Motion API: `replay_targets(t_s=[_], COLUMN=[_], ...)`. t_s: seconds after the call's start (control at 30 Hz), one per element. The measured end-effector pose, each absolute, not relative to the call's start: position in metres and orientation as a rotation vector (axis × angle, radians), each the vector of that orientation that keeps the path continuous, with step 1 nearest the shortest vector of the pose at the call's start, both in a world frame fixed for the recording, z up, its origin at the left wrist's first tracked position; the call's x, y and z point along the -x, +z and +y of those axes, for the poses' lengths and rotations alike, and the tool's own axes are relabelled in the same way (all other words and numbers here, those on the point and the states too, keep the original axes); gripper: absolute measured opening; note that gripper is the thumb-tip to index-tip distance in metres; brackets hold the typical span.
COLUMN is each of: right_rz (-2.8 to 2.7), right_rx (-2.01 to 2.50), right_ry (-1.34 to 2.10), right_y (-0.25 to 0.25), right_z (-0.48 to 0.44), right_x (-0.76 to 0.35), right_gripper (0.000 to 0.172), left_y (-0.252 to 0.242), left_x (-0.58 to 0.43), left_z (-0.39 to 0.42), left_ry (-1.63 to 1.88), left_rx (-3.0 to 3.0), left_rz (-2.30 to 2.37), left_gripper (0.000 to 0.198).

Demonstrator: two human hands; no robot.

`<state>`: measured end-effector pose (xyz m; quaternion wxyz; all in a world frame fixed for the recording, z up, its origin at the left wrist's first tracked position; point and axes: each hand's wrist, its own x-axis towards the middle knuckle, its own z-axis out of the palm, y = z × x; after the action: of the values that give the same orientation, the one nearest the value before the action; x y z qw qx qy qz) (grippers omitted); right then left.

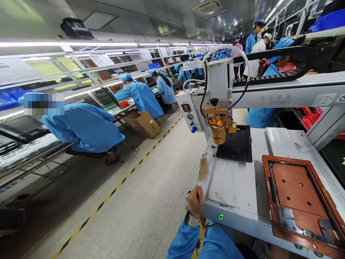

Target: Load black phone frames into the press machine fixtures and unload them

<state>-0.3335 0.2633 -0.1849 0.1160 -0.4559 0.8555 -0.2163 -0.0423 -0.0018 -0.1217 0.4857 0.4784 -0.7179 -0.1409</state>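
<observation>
My left hand [196, 201], with a band at the wrist and a blue sleeve, is closed at the front left corner of the white machine bed [231, 183]. Its curled fingers hide whatever may be inside them. Just beyond it lies a small tan strip [203, 169]. A brass-coloured dispensing head [217, 129] hangs from the gantry, over the near-left part of a black plate [238, 144]. On the right of the bed lies a reddish-brown fixture [296, 187] with a dark inner frame. My right hand is out of view.
A round green-lit button [221, 217] is on the machine's front edge. The control box [188, 111] stands behind. Left of the machine, a yellow-black floor line [124, 181] runs past a cardboard box [144, 124]. Several people in blue sit along a bench.
</observation>
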Motion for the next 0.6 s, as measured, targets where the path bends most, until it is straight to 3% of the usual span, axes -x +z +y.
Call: replay_targets(t_s=[0.37,0.6], right_rz=[2.504,2.483], right_rx=[1.264,1.249], right_ry=[-0.712,-0.721], right_y=[-0.210,-0.223], right_z=[0.267,0.275], right_x=[0.336,0.339], right_gripper=[0.049,0.042], left_y=[-0.114,-0.105], left_x=[0.042,0.040], left_z=[0.004,0.006], left_ry=[-0.418,-0.438], left_rx=[-1.212,-1.195], left_rz=[-1.724,-1.732], left_gripper=[0.053,0.059])
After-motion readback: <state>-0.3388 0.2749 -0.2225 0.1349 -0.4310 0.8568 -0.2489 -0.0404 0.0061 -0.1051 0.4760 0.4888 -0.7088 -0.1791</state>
